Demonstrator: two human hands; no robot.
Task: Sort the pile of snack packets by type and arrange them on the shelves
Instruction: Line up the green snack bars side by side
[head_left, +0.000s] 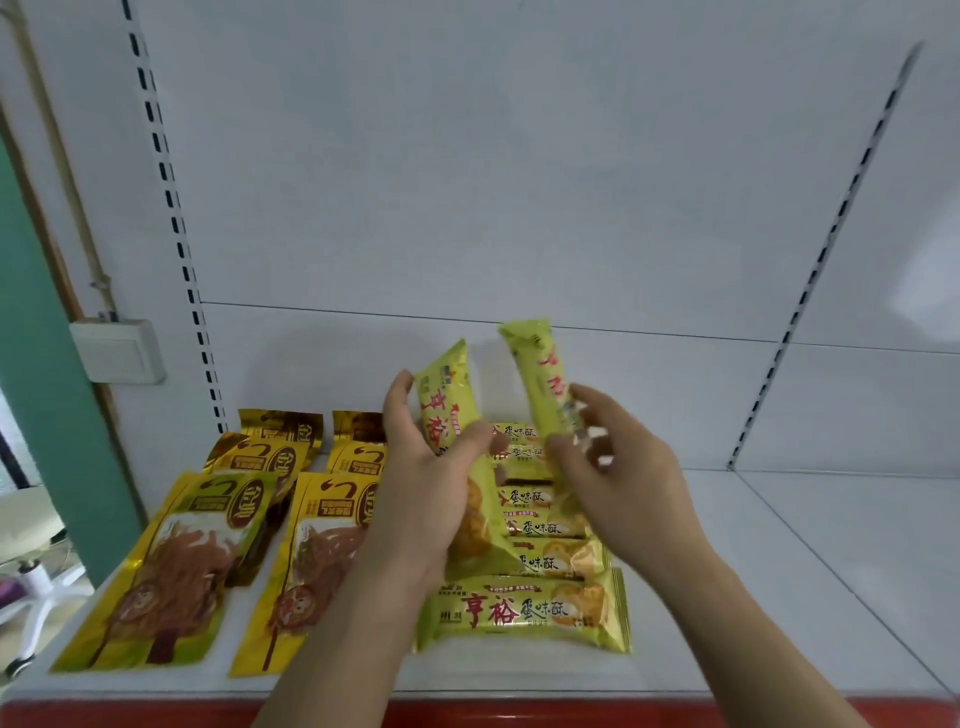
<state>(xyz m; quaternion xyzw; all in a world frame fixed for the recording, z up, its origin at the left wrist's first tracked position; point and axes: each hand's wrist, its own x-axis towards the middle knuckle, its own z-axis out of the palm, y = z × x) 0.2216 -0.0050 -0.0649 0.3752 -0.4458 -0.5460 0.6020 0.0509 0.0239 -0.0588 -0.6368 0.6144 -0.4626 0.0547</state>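
Observation:
My left hand grips a long yellow-green biscuit packet with red characters, held upright above the shelf. A second packet of the same kind stands tilted in my right hand, pinched near its lower end between thumb and fingers. Below both hands, several matching yellow-green packets lie flat in a stacked row on the white shelf. To the left, two columns of gold packets with brown meat pictures lie overlapping.
The white back panel has slotted uprights at left and right. A white switch box sits on the green wall at left. The shelf's red front edge runs along the bottom. A white chair base stands lower left.

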